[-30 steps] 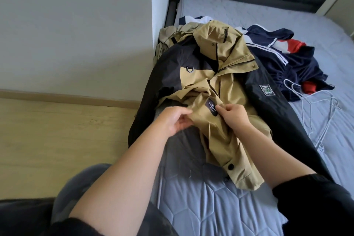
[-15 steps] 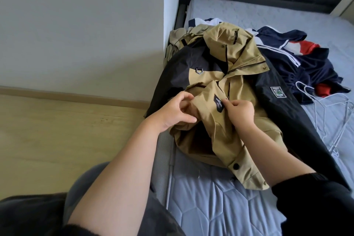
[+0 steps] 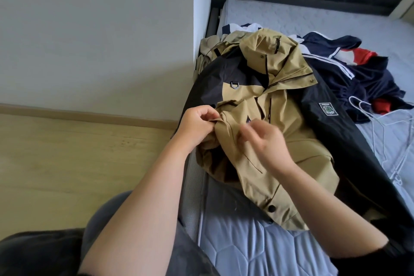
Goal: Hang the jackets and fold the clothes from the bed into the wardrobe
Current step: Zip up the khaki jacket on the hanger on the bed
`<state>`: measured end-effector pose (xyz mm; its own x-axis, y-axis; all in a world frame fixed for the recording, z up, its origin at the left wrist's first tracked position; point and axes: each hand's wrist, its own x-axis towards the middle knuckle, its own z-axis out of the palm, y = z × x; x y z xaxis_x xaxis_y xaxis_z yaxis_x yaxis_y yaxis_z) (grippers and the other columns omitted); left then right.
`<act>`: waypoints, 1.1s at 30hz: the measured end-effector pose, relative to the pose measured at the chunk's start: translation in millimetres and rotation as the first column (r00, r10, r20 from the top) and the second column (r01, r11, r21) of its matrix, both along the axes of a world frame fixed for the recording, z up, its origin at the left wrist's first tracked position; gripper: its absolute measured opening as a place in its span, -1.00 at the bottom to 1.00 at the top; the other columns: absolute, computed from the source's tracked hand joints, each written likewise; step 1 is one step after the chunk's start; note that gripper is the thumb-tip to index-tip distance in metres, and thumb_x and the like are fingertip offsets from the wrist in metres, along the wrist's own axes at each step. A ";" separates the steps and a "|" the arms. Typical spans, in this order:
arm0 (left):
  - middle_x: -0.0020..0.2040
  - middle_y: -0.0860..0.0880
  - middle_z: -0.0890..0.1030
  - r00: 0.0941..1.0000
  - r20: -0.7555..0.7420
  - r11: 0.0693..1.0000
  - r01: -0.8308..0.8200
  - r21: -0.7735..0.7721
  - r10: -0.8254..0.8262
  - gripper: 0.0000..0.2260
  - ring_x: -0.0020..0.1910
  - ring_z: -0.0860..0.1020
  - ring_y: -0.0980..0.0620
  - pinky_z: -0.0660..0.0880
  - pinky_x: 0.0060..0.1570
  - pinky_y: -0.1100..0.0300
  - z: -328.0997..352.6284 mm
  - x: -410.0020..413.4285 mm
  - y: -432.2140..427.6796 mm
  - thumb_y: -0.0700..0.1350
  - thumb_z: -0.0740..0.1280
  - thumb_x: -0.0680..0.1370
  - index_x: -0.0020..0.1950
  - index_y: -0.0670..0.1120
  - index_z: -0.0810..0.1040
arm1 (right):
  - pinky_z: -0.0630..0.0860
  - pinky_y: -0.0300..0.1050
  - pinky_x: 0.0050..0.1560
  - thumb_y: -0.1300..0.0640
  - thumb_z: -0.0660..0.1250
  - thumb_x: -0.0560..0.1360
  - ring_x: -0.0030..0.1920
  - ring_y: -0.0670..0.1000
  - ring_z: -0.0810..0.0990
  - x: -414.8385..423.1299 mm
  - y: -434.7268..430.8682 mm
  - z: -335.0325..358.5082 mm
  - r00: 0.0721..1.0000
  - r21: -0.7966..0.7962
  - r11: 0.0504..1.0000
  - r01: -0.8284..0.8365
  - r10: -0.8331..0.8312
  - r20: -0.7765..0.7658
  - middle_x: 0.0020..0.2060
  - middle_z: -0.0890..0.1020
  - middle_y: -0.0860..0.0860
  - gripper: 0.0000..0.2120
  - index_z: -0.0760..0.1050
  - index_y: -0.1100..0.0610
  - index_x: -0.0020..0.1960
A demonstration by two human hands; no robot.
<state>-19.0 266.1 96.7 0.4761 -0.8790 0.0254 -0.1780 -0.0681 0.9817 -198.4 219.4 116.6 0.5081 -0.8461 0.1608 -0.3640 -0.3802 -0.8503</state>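
left hand (image 3: 197, 122) pinches jacket (image 3: 268, 141) front edge | right hand (image 3: 266, 141) blurred over jacket, grip unclear | jacket on bed (image 3: 257, 251)

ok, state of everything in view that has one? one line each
tan and black jacket: flat on the bed, front partly open, not hung
left hand: grips the jacket's front edge
right hand: over the jacket front, blurred, grip unclear
navy jacket: crumpled on the bed, unfolded
white hangers: lying on the bed, nothing on them
bed: bare quilted mattress
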 end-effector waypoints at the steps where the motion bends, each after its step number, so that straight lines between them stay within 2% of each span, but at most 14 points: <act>1: -0.38 0.14 0.61 1.000 -0.009 1.000 -0.020 -0.015 0.019 -0.70 -0.38 0.53 0.27 0.45 -0.37 0.38 0.8 0.0 -0.4 -0.32 0.36 0.36 -0.33 0.11 0.63 | 0.44 -0.36 -0.24 -0.26 0.29 0.36 -0.26 -0.16 0.54 1.3 7.2 -2.1 0.993 -0.055 0.996 -0.068 0.063 -0.097 -0.32 0.60 -0.07 -0.63 0.53 0.06 -0.23; 3: -0.41 0.16 0.58 0.998 -0.029 0.998 -0.060 -0.032 0.059 -0.71 -0.41 0.51 0.29 0.42 -0.40 0.42 1.8 0.8 -0.8 -0.31 0.37 0.38 -0.34 0.11 0.63 | 0.41 -0.23 -0.17 -0.13 0.39 0.34 -0.19 -0.08 0.48 5.6 14.0 -9.5 0.934 -0.189 0.969 -0.161 0.087 -0.348 -0.27 0.51 -0.11 -0.72 0.47 0.08 -0.20; 5: -0.44 0.17 0.55 0.993 -0.067 0.995 -0.096 -0.037 0.094 -0.70 -0.43 0.49 0.28 0.42 -0.40 0.42 2.0 3.0 0.2 -0.32 0.40 0.39 -0.34 0.11 0.64 | 0.32 -0.10 -0.18 0.18 0.36 0.34 -0.21 0.05 0.44 10.3 15.0 -14.2 0.890 -0.301 0.938 -0.175 0.020 -0.455 -0.32 0.43 -0.06 -0.83 0.35 0.12 -0.27; 8: -0.47 0.19 0.44 0.966 -0.070 0.968 -0.250 -0.007 0.249 -0.60 -0.46 0.41 0.26 0.36 -0.43 0.46 2.5 8.6 5.3 -0.40 0.33 0.37 -0.38 0.13 0.63 | 0.22 -0.08 -0.19 0.41 0.26 0.24 -0.31 0.13 0.42 12.0 7.0 -15.1 0.915 -0.504 0.860 -0.081 -0.135 -0.379 -0.39 0.44 0.01 -0.79 0.34 0.15 -0.29; 12: -0.35 0.09 0.44 0.827 -0.052 0.828 -0.557 0.061 0.560 -0.59 -0.36 0.42 0.11 0.37 -0.43 0.34 0.4 15.2 13.6 -0.42 0.13 0.34 -0.35 0.06 0.58 | 0.22 -0.07 -0.23 0.46 0.25 0.15 -0.35 0.15 0.42 26.3 0.3 -12.7 0.892 -0.683 0.723 -0.105 -0.235 -0.386 -0.40 0.46 0.07 -0.77 0.38 0.18 -0.29; 15: -0.34 0.02 0.47 0.711 -0.153 0.726 -0.662 0.187 0.687 -0.59 -0.42 0.40 0.06 0.31 -0.48 0.29 -7.4 21.6 17.7 -0.41 0.04 0.36 -0.34 0.02 0.55 | 0.34 -0.04 -0.23 0.39 0.27 0.20 -0.26 0.15 0.45 36.5 -0.3 -19.0 0.874 -0.578 0.772 -0.264 -0.062 -0.482 -0.33 0.48 0.06 -0.80 0.40 0.16 -0.24; 18: -0.19 -0.05 0.59 0.720 -0.106 0.704 -0.619 0.348 0.685 -0.61 -0.33 0.50 -0.01 0.44 -0.37 0.23 -17.6 20.8 25.5 -0.38 0.06 0.41 -0.19 -0.04 0.62 | 0.45 -0.08 -0.03 0.12 0.34 0.39 -0.04 0.04 0.49 36.1 -5.4 -30.3 0.739 -0.105 0.882 -0.459 0.313 -0.597 -0.12 0.49 -0.04 -0.84 0.45 0.04 -0.04; 20: -0.01 -0.08 0.63 0.781 0.169 0.728 -0.623 0.286 0.601 -0.58 -0.07 0.56 -0.09 0.54 -0.09 0.10 -20.6 15.9 25.7 -0.40 0.10 0.38 -0.04 -0.08 0.66 | 0.43 -0.17 0.03 -0.05 0.33 0.48 -0.01 -0.04 0.50 26.4 -7.5 -38.5 0.738 0.074 0.895 -0.440 0.407 -0.538 -0.06 0.53 -0.07 -0.79 0.50 0.01 0.05; 22: 0.04 -0.08 0.63 0.716 0.570 0.854 -0.519 0.046 0.404 -0.58 0.08 0.51 -0.12 0.47 0.08 0.03 -20.1 2.0 22.2 -0.42 0.16 0.34 0.00 -0.11 0.67 | 0.40 -0.29 -0.08 -0.09 0.27 0.54 -0.10 -0.12 0.52 9.9 -10.6 -44.3 0.859 0.102 0.943 -0.317 0.331 -0.390 -0.12 0.56 -0.11 -0.81 0.54 0.00 0.00; 25: 0.02 -0.12 0.64 0.537 0.832 0.980 0.040 -0.194 0.143 -0.63 0.12 0.51 -0.16 0.39 0.22 -0.04 -24.8 -45.3 13.0 -0.35 0.14 0.35 -0.01 -0.19 0.67 | 0.36 -0.25 -0.11 0.06 0.24 0.57 -0.11 -0.12 0.51 -27.4 -21.3 -53.4 0.978 0.035 0.998 0.055 -0.046 -0.204 -0.14 0.58 -0.11 -0.85 0.58 0.04 -0.04; 26: 0.06 -0.14 0.64 0.500 0.865 0.972 0.182 -0.148 0.038 -0.64 0.17 0.51 -0.17 0.36 0.26 -0.03 -31.1 -63.6 11.2 -0.33 0.14 0.39 0.04 -0.21 0.66 | 0.34 -0.22 -0.07 0.14 0.24 0.55 -0.09 -0.09 0.50 -43.3 -25.1 -57.2 0.963 0.001 0.975 0.223 -0.220 -0.157 -0.11 0.58 -0.08 -0.86 0.58 0.05 -0.04; 28: 0.32 -0.16 0.50 0.434 0.852 0.930 0.338 0.146 -0.292 -0.64 0.40 0.32 -0.16 0.20 0.39 -0.06 -49.7 -94.0 9.9 -0.25 0.14 0.53 0.29 -0.16 0.54 | 0.35 -0.19 0.02 0.25 0.19 0.49 -0.04 -0.05 0.49 -80.0 -30.6 -66.6 0.841 0.005 0.846 0.533 -0.529 -0.110 -0.05 0.58 -0.03 -0.77 0.59 0.05 0.00; 31: 0.56 -0.04 0.09 0.343 0.702 0.781 0.279 0.558 -0.624 -0.57 0.55 -0.09 -0.03 -0.14 0.49 -0.11 -84.9 -109.6 7.8 0.01 0.00 0.65 0.54 0.02 0.16 | 0.43 -0.16 0.08 0.35 0.14 0.43 0.03 0.08 0.56 -139.1 -39.5 -87.0 0.570 0.159 0.552 0.818 -0.816 -0.100 0.03 0.60 0.15 -0.68 0.58 0.18 0.07; 33: 0.58 -0.03 0.03 0.350 0.655 0.738 0.214 0.640 -0.670 -0.54 0.55 -0.13 -0.02 -0.18 0.48 -0.09 -100.7 -109.6 4.7 0.09 -0.08 0.65 0.55 0.07 0.07 | 0.55 -0.23 -0.15 0.40 0.14 0.45 -0.18 0.00 0.65 -165.4 -41.6 -103.0 0.437 0.434 0.346 0.832 -0.890 -0.128 -0.14 0.63 0.21 -0.64 0.56 0.22 0.16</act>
